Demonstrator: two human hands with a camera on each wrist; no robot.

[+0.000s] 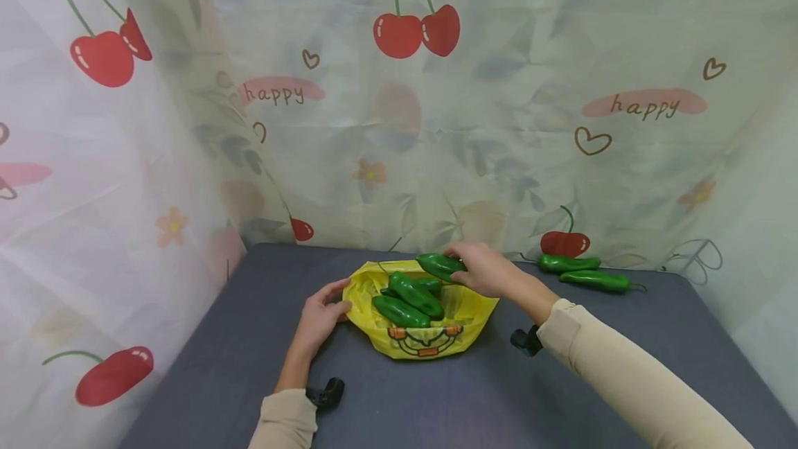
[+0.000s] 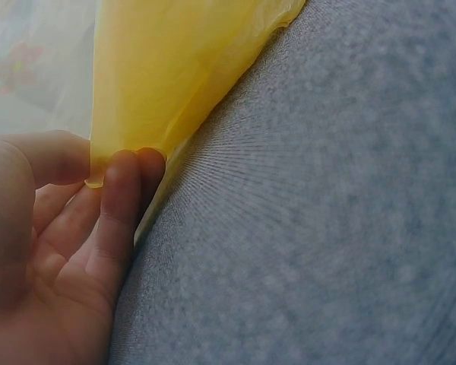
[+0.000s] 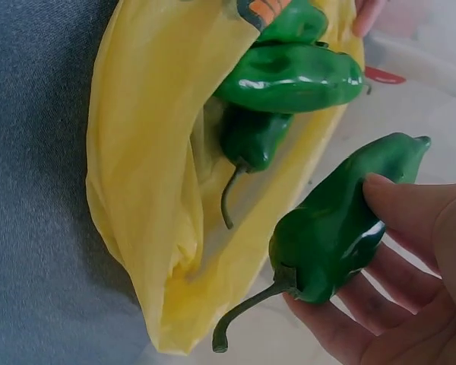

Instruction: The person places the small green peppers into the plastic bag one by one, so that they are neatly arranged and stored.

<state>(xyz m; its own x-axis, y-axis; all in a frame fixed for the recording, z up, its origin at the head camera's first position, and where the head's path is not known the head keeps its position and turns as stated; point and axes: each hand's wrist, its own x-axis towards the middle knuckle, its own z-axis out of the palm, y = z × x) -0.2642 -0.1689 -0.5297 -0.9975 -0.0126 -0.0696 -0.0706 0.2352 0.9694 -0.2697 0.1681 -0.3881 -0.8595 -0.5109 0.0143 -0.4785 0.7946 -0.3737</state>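
A yellow plastic bag [image 1: 380,338] with a printed pattern stands on the table, its mouth spread wide. Several green peppers [image 1: 416,295] lie inside it, one across another. My left hand [image 1: 318,317] pinches the bag's left rim between thumb and fingers, plainly so in the left wrist view. Over the bag's far right rim, my right hand [image 1: 483,269] grips a green pepper [image 1: 438,266]. In the right wrist view this held pepper [image 3: 327,220] has its stem pointing down and left, apart from the peppers in the bag [image 3: 289,77].
Two more green peppers [image 1: 595,280] lie at the table's back right. The dark grey table [image 1: 424,407] backs onto a curtain [image 1: 436,144] printed with cherries. Black wrist devices [image 1: 327,393] are on both wrists.
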